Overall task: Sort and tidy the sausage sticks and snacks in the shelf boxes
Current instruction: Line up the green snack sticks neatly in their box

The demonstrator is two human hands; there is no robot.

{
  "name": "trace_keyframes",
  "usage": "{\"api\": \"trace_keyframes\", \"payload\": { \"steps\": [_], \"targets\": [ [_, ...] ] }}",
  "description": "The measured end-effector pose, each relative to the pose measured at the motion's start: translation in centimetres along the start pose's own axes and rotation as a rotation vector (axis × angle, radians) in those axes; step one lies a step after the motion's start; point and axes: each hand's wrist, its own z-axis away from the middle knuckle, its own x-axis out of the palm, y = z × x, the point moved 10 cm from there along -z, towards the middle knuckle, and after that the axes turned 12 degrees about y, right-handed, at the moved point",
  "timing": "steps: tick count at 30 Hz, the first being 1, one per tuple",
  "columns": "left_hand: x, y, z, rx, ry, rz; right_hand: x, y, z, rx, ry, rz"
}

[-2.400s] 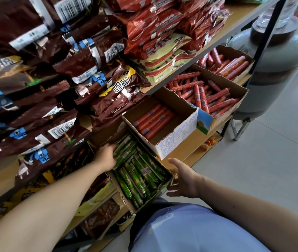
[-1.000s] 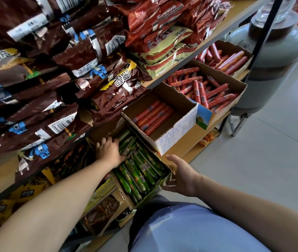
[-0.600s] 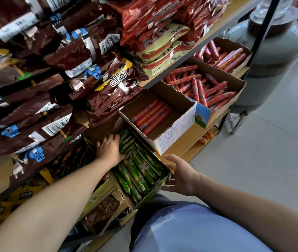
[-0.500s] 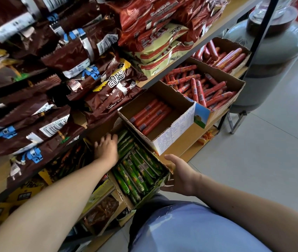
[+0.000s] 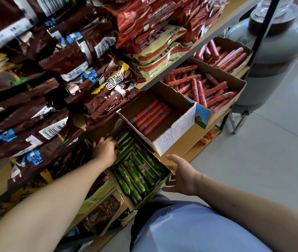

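A cardboard box [image 5: 164,182] full of green sausage sticks [image 5: 139,171] juts out from the lower shelf. My left hand [image 5: 104,149] lies at the box's back left, fingers curled onto the rear green sticks. My right hand [image 5: 182,176] cups the box's front right corner. To the right on the shelf stands a white-fronted box [image 5: 173,135] with a few red sausage sticks [image 5: 151,116], then a fuller box of red sticks [image 5: 199,86], then a far box [image 5: 235,45] of thicker red sausages [image 5: 231,58].
Brown snack bags [image 5: 41,91] crowd the upper shelf above my left arm, with red and yellow packs [image 5: 155,33] further right. A grey gas cylinder [image 5: 275,57] and a black shelf post [image 5: 264,26] stand at the right. Grey tiled floor [image 5: 262,170] lies beyond the shelf edge.
My left hand has crept from the box's left rim further back over the rear green sticks. My right hand has stayed at the box's front corner. The view shifted slightly.
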Motion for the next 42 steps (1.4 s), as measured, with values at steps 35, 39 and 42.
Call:
{"api": "trace_keyframes", "payload": {
  "steps": [35,39,42],
  "targets": [
    [2.2,9.2,6.5,-1.052,-0.258,1.414,-0.5,0.6,-0.5,-0.009,0.030,-0.002],
    [1.8,9.9,6.1,-1.134,-0.247,1.595,-0.6,0.6,-0.4,-0.014,0.040,-0.021],
    [2.4,10.5,6.0,-1.114,-0.284,1.676,-0.6,0.5,-0.3,-0.014,0.038,-0.022]
  ]
}}
